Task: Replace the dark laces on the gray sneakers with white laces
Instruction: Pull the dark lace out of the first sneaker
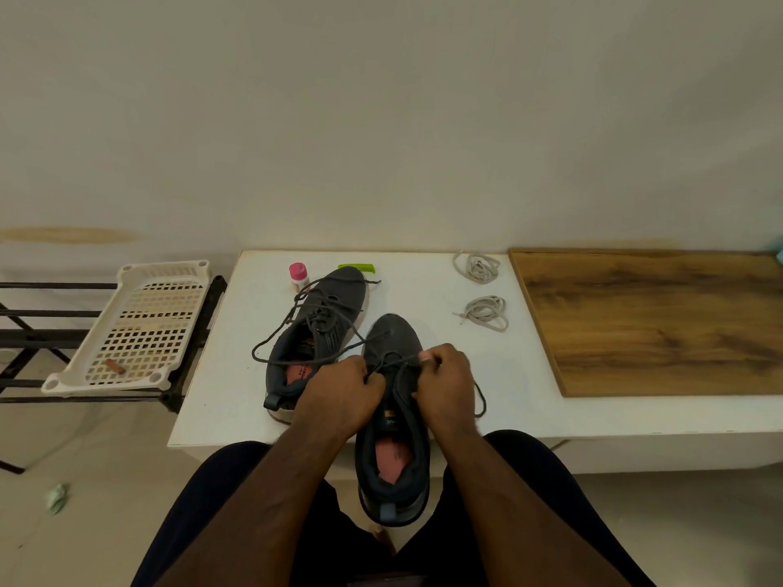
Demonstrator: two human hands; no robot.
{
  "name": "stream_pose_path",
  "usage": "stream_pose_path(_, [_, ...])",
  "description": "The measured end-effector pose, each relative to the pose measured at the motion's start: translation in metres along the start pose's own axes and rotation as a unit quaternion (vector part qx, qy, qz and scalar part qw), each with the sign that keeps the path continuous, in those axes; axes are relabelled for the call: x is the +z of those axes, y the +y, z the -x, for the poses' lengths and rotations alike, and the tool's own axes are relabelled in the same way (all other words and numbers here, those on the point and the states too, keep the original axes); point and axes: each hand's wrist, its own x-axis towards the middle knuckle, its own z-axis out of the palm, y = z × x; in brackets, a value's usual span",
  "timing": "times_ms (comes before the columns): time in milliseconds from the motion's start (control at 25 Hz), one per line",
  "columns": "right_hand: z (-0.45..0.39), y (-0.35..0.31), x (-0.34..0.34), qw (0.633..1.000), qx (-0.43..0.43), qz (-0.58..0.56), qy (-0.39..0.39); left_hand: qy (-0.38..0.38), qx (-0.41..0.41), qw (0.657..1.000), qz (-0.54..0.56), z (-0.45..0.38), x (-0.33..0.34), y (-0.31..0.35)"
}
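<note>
A person sits at a low white desk (237, 374) with both forearms reaching forward over the nearer gray sneaker (394, 421), which lies toe away with its heel hanging past the desk's front edge above the person's lap. The left hand (343, 396) is curled at the sneaker's left side, its grip closed around a strand of the dark lace (398, 360) near the eyelets. The right hand (447, 381) sits on the right side of the same shoe, fingers bent and pinching the lace close to the tongue; a loop of that lace hangs out to the right of the wrist. The second gray sneaker (317, 332) rests just to the left and farther back, fully on the desk, with its own dark lace (288, 332) loosened and looping out wide over the desk surface. Two bundles of white laces (483, 290) lie well apart from the shoes, toward the right rear of the desk, one behind the other. Beside them a wooden board (652, 319) covers the desk's right part. Behind the far sneaker stand a small bottle with a pink cap (299, 276) and a green object (356, 268). To the left of the desk, a white perforated tray (140, 328) sits tilted on a black metal rack (25, 332).
</note>
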Motion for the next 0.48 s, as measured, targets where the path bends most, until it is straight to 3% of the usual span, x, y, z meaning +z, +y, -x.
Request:
stream_pose_path(80, [-0.002, 0.002, -0.003, 1.0, 0.004, -0.017, -0.013, -0.004, 0.004, 1.0, 0.0, 0.0, 0.001, 0.0])
stream_pose_path(200, [0.005, 0.001, 0.004, 0.987, -0.068, 0.086, -0.117, 0.0, 0.009, 1.0, -0.008, 0.002, 0.0, 0.0])
stream_pose_path(280, [0.006, 0.0, 0.007, 0.989, -0.072, 0.088, -0.094, 0.005, 0.006, 1.0, -0.013, 0.002, 0.0, -0.001])
stream_pose_path(400, [-0.001, 0.001, -0.001, 1.0, 0.016, -0.016, -0.004, 0.0, 0.0, 1.0, -0.004, 0.001, -0.001, -0.001])
stream_pose_path(480, [-0.001, 0.003, -0.004, 1.0, -0.014, -0.012, -0.018, -0.005, 0.004, 1.0, -0.005, 0.001, -0.001, -0.001])
